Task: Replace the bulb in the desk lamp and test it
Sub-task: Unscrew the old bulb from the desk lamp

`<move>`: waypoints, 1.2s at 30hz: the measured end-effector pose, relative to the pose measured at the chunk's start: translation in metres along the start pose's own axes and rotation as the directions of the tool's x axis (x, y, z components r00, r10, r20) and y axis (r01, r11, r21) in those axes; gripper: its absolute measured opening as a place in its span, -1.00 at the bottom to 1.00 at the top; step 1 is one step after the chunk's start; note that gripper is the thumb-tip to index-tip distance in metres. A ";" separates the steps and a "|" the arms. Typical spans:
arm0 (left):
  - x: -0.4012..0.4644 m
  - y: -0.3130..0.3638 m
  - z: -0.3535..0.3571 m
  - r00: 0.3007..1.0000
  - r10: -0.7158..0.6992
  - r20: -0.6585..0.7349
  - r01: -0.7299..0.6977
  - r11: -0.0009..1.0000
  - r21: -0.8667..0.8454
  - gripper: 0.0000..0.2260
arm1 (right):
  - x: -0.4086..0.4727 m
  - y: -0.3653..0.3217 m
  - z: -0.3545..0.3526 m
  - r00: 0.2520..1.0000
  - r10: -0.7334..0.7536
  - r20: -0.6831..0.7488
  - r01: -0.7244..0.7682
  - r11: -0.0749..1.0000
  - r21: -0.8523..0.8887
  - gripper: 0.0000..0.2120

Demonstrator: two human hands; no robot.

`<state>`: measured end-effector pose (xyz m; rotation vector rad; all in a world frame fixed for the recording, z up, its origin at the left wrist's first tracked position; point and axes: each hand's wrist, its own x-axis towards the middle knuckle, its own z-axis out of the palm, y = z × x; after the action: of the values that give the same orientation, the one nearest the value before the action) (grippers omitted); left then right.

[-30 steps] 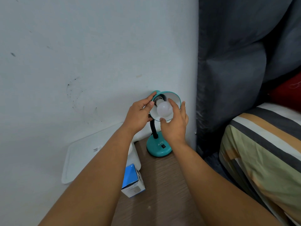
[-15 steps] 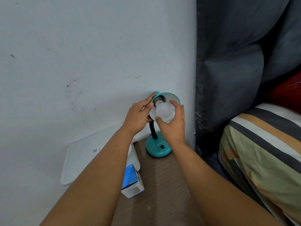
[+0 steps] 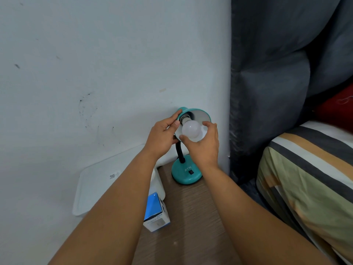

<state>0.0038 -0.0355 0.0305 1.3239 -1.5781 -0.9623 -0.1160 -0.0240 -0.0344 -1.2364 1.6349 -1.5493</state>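
My right hand (image 3: 204, 148) gripped the frosted white round bulb (image 3: 191, 130) sitting in the socket of the teal metal desk lamp (image 3: 188, 148), while my left hand (image 3: 162, 138) held the shade's left rim. I judged a crooked twist could cross-thread the bulb, or tip the light lamp off the brown wood-grain table (image 3: 193, 211). The base read "ATN"; the blue-and-white cardboard box's (image 3: 155, 213) print was too small to read.

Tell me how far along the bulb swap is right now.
Done: a bulb box lies on the table. In hand: the left hand grips the teal lamp shade while the right hand holds the white bulb at the socket; whether it is going in or out, I cannot tell. Left: seat the bulb, then press the switch on the base. The bulb is unlit.
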 end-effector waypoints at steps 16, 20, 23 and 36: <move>-0.002 -0.003 0.000 1.000 0.004 0.000 -0.004 1.000 -0.031 -0.68 | -0.001 0.000 0.000 0.999 -0.033 0.020 0.031 0.998 0.056 -0.44; -0.004 -0.002 0.000 1.000 0.000 -0.005 0.000 0.999 -0.043 -0.68 | -0.002 -0.001 -0.001 0.996 -0.083 0.029 0.083 0.997 0.008 -0.40; -0.002 -0.002 0.000 1.000 0.015 -0.014 -0.015 1.000 -0.006 -0.67 | -0.006 -0.002 -0.002 0.999 -0.034 0.027 0.032 0.998 0.046 -0.29; -0.004 -0.002 0.000 1.000 0.021 -0.020 -0.020 1.000 0.005 -0.66 | -0.006 -0.003 -0.001 1.000 0.020 0.024 -0.021 0.997 0.077 -0.25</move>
<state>0.0051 -0.0321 0.0280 1.3146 -1.5769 -0.9302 -0.1131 -0.0179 -0.0323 -1.1889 1.5539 -1.5653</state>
